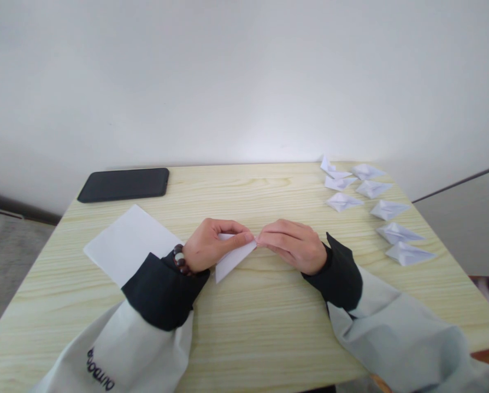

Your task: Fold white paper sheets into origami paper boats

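Note:
A folded piece of white paper [233, 261] is between my hands near the middle of the table. My left hand [216, 244] pinches it with thumb and fingers along its upper part, covering some of it. At the paper's right tip, the fingertips of my right hand [290, 243] are pressed together on the point. The paper's lower left corner hangs out below my left hand. A flat white sheet [127, 243] lies to the left, partly under my left sleeve and wrist.
Several folded white paper boats [387, 209] sit in two loose columns at the table's right side. A black phone [124, 184] lies at the back left. Behind the wooden table [252, 338] stands a white wall [244, 82].

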The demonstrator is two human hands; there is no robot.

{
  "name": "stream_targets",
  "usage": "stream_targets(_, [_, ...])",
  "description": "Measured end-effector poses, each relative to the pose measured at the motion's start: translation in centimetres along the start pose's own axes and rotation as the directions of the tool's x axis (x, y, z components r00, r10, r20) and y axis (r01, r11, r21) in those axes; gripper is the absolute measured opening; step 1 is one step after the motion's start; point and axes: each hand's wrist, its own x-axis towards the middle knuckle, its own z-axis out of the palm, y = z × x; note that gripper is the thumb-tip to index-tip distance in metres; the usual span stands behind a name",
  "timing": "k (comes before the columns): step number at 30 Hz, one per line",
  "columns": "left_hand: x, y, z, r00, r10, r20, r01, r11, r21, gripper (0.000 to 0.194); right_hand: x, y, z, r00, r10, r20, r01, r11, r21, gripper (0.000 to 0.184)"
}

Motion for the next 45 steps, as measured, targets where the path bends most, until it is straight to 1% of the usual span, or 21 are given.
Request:
stream_targets(2, [0.0, 0.0, 0.1, 1.000, 0.001, -0.031, -0.001, 1.000, 0.019, 0.026, 0.1, -0.1, 0.1, 0.999, 0.037, -0.020, -0.036, 0.998, 0.045, 0.013])
stream_targets(5, [0.0, -0.1, 0.6, 0.995, 0.001, -0.102, 0.004, 0.999, 0.054, 0.026, 0.3, -0.3, 0.1, 0.981, 0.192, -0.032, -0.187, 0.975, 0.116, 0.008])
stream_targets(7, [-0.1, -0.1, 0.9, 0.990, 0.009, -0.137, 0.002, 0.997, 0.078, 0.026, 0.3, -0.3, 0.1, 0.960, 0.281, -0.001, -0.278, 0.952, 0.125, 0.008])
stream_targets(9, [-0.1, -0.3, 1.2, 0.988, 0.029, -0.150, -0.015, 0.995, 0.095, 0.026, 0.3, -0.3, 0.1, 0.951, 0.306, 0.054, -0.310, 0.944, 0.116, 0.009])
stream_targets(11, [-0.1, -0.4, 1.4, 0.986, 0.054, -0.155, -0.038, 0.994, 0.106, 0.025, 0.3, -0.2, 0.2, 0.948, 0.297, 0.113, -0.308, 0.946, 0.100, 0.012])
stream_targets(13, [-0.1, -0.4, 1.6, 0.985, 0.065, -0.157, -0.047, 0.992, 0.116, 0.024, 0.3, -0.2, 0.4, 0.949, 0.283, 0.140, -0.295, 0.953, 0.073, 0.015])
stream_targets(16, [-0.2, -0.5, 1.7, 0.986, 0.067, -0.152, -0.047, 0.990, 0.131, 0.023, 0.3, -0.1, 0.7, 0.950, 0.278, 0.140, -0.287, 0.957, 0.046, 0.019])
stream_targets(19, [-0.2, -0.6, 1.6, 0.986, 0.075, -0.146, -0.053, 0.987, 0.151, 0.023, 0.4, -0.2, 0.9, 0.950, 0.276, 0.147, -0.287, 0.956, 0.064, 0.018])
stream_targets(23, [-0.2, -0.7, 1.4, 0.987, 0.075, -0.144, -0.051, 0.985, 0.167, 0.024, 0.4, -0.2, 0.6, 0.949, 0.266, 0.169, -0.285, 0.954, 0.098, 0.016])
stream_targets(27, [-0.1, -0.7, 1.4, 0.986, 0.072, -0.150, -0.047, 0.985, 0.168, 0.023, 0.3, -0.1, 0.3, 0.941, 0.269, 0.207, -0.299, 0.945, 0.134, 0.017])
stream_targets(29, [-0.1, -0.7, 1.4, 0.988, 0.067, -0.142, -0.043, 0.985, 0.167, 0.023, 0.3, -0.1, 0.3, 0.935, 0.274, 0.224, -0.307, 0.943, 0.126, 0.018])
stream_targets(33, [-0.1, -0.7, 1.5, 0.990, 0.067, -0.125, -0.046, 0.985, 0.169, 0.023, 0.3, -0.1, 0.6, 0.941, 0.274, 0.197, -0.291, 0.955, 0.065, 0.019])
stream_targets(38, [-0.1, -0.6, 1.5, 0.991, 0.060, -0.122, -0.039, 0.985, 0.169, 0.022, 0.4, -0.1, 0.6, 0.946, 0.275, 0.174, -0.293, 0.952, 0.089, 0.017])
stream_targets(43, [-0.1, -0.7, 1.5, 0.987, 0.068, -0.144, -0.053, 0.993, 0.107, 0.024, 0.2, -0.1, 0.4, 0.943, 0.309, 0.120, -0.320, 0.944, 0.081, 0.016])
stream_targets(45, [-0.1, -0.8, 1.6, 0.987, 0.054, -0.148, -0.048, 0.998, 0.047, 0.026, 0.2, -0.1, 0.2, 0.943, 0.325, 0.076, -0.330, 0.941, 0.071, 0.017])
